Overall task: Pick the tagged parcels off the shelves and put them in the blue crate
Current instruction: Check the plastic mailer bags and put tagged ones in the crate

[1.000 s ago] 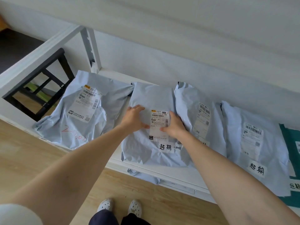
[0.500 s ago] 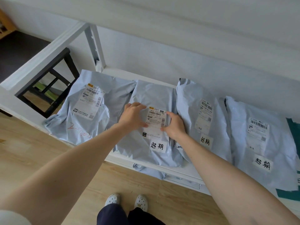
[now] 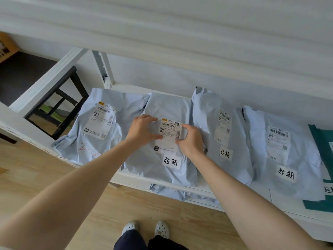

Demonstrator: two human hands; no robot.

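Note:
Several pale blue mailer parcels lie in a row on a white shelf (image 3: pixel 203 189). The middle parcel (image 3: pixel 162 165) carries a shipping label and a white handwritten tag (image 3: pixel 171 161). My left hand (image 3: pixel 142 129) and my right hand (image 3: pixel 191 140) grip it from either side of the label, bunching the plastic up between them. To the right lie two more tagged parcels (image 3: pixel 221 134) (image 3: pixel 281 156). The parcel at the left (image 3: pixel 97 127) has red writing and no white tag. The blue crate is out of view.
A teal parcel (image 3: pixel 322 141) sits at the far right edge. Another pale parcel (image 3: pixel 167 191) pokes out from the shelf below. A black table frame (image 3: pixel 59 107) stands left of the shelf post. Below me are the wooden floor and my shoes (image 3: pixel 146 228).
Both hands have closed in on the middle parcel's label and bunched it upward. The camera has shifted, so the shelf sits lower right in view.

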